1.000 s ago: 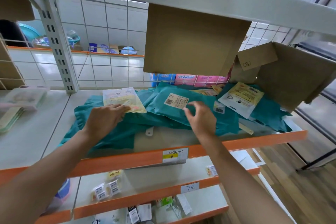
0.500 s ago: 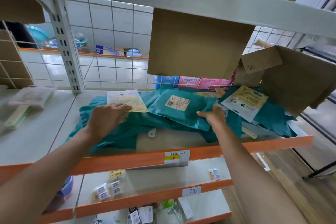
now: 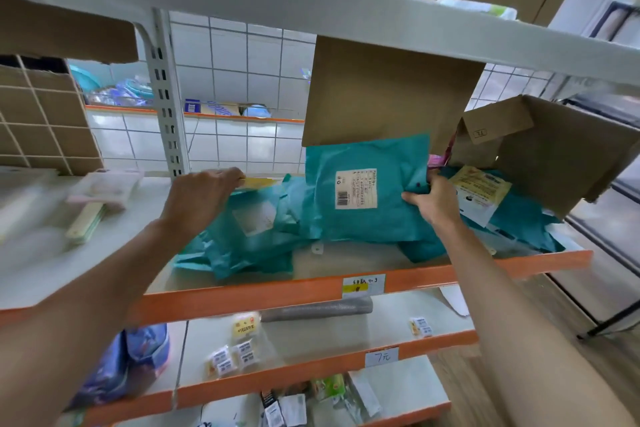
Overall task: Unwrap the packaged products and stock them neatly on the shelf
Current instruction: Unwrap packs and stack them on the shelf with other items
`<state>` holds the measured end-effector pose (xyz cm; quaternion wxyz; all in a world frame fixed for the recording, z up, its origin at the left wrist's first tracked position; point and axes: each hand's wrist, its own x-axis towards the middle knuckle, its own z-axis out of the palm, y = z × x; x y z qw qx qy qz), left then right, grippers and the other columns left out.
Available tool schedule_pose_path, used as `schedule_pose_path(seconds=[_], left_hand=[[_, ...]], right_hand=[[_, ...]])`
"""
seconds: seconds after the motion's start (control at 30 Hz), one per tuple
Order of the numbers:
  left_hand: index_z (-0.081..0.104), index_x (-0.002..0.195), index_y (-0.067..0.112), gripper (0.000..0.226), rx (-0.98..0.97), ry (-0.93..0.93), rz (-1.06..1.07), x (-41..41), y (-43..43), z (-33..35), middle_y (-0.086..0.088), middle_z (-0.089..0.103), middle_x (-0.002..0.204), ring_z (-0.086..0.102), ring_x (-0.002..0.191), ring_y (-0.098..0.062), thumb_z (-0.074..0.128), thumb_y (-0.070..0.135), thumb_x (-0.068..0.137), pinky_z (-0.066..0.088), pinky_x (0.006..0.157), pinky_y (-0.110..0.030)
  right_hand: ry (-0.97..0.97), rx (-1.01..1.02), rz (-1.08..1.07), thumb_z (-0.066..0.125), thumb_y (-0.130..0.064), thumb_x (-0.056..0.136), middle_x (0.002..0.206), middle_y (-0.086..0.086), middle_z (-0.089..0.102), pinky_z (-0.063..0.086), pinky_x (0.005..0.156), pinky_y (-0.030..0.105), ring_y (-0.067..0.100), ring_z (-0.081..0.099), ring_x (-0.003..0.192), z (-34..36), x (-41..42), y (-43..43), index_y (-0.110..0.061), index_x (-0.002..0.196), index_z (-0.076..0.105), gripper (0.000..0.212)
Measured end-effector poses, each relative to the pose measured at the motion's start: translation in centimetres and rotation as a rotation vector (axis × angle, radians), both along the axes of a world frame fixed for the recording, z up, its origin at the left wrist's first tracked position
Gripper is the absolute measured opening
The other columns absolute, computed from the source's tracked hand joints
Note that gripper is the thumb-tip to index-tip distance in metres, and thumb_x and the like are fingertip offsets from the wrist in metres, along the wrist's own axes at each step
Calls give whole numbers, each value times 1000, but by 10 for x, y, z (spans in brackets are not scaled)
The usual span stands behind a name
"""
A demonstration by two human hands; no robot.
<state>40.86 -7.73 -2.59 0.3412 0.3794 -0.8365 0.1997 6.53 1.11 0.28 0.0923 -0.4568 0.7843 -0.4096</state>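
Me: Up off the pile comes the teal mailer (image 3: 367,191). Half a second ago it lay flat, and now it stands on its lower edge with its face towards me.

Colleague: Which hand has it?

Me: My right hand (image 3: 434,199), fingers and thumb clamped on its right edge. My left hand (image 3: 204,196) rests on the pile of teal mailers (image 3: 242,239) towards the left end of the shelf (image 3: 242,295). Its fingertips reach a yellow packet (image 3: 259,182), but they're hidden, so I can't tell whether they pinch it or only touch it.

Colleague: So where's the free edge for tearing?

Me: Directly right of my left hand, near it, with nothing between. The mailer is close to square, so no long axis really shows. It sits mid-shelf, in front of the hanging cardboard flap (image 3: 388,90). I judge my left hand is the one to cross over and take that left edge.

Colleague: Anything readable?

Me: The mailer carries a white shipping label (image 3: 356,188) with a barcode at its lower left, but the print is too small to read. A price tag (image 3: 381,356) on the shelf below reads "7元". The yellow tag (image 3: 363,285) on this shelf's orange front edge is handwritten, and I can't make it out. A sticker (image 3: 479,132) on the cardboard box (image 3: 554,156) at the right end looks like "TL", though I'm not sure. Beside that box lies a yellow-printed packet (image 3: 481,191), its text blurred.
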Motion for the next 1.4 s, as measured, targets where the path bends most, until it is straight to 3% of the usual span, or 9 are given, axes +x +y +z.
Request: schedule_pose_path(seconds=[0.13, 0.23, 0.33, 0.5, 0.63, 0.77, 0.97, 1.1, 1.4], left_hand=[[65, 76, 12, 12, -40, 68, 0, 20, 4, 25, -7, 64, 57, 58, 40, -27, 69, 21, 83, 43, 40, -26], [65, 77, 9, 10, -33, 108, 2, 35, 10, 44, -13, 66, 61, 61, 44, -33, 70, 17, 81, 45, 44, -32], [67, 81, 7, 13, -20, 117, 5, 55, 17, 62, -17, 68, 69, 64, 54, -37, 64, 19, 86, 46, 51, -36], [68, 100, 12, 22, 103, 146, 14, 85, 25, 85, -16, 70, 98, 64, 87, -41, 54, 27, 93, 39, 65, -34], [65, 101, 10, 23, 69, 153, -11, 111, 37, 97, -19, 69, 94, 64, 83, -41, 52, 27, 94, 47, 66, -43], [64, 101, 4, 23, 69, 170, -4, 133, 58, 102, -22, 68, 94, 62, 84, -44, 52, 22, 95, 42, 67, -39], [63, 105, 9, 26, 143, 189, 168, 170, 79, 95, -16, 67, 102, 59, 94, -39, 47, 27, 96, 39, 66, -37], [63, 106, 13, 22, 144, 265, 256, 200, 95, 92, -17, 68, 95, 60, 91, -40, 49, 27, 95, 30, 60, -32], [61, 120, 13, 32, 253, 372, 431, 264, 102, 79, -22, 67, 103, 58, 98, -41, 51, 28, 95, 41, 68, -40]], right_hand=[[82, -83, 47, 71, -9, 79, 120, 10, 63, 45, 95, 41, 29, 57, 111, 25, 31, 15, -7, 118, 59, 40], [128, -104, 119, 68, -7, 80, 106, 8, 67, 48, 79, 35, 24, 60, 96, 39, 58, 25, -6, 102, 64, 22], [190, -90, 109, 66, -11, 83, 92, 3, 63, 37, 67, 30, 22, 56, 86, 48, 88, 30, -15, 84, 54, 12], [172, -140, 90, 64, -14, 86, 90, 1, 61, 45, 73, 36, 21, 56, 85, 63, 136, 40, -14, 84, 54, 10], [138, -238, 152, 65, -8, 84, 93, 8, 68, 49, 79, 41, 27, 63, 90, 75, 165, 46, -6, 89, 63, 6], [193, -217, 211, 67, -8, 81, 86, 1, 66, 47, 74, 35, 24, 63, 87, 82, 191, 48, -18, 79, 60, 13], [184, -183, 323, 66, -6, 81, 88, 5, 68, 48, 76, 37, 25, 63, 88, 80, 220, 43, -21, 81, 61, 16], [137, -186, 382, 64, -6, 82, 95, 9, 71, 52, 80, 45, 28, 64, 91, 73, 239, 39, -14, 96, 70, 17], [102, -202, 514, 64, -8, 82, 85, -2, 64, 48, 79, 41, 16, 56, 82, 66, 285, 23, -27, 82, 62, 19]])
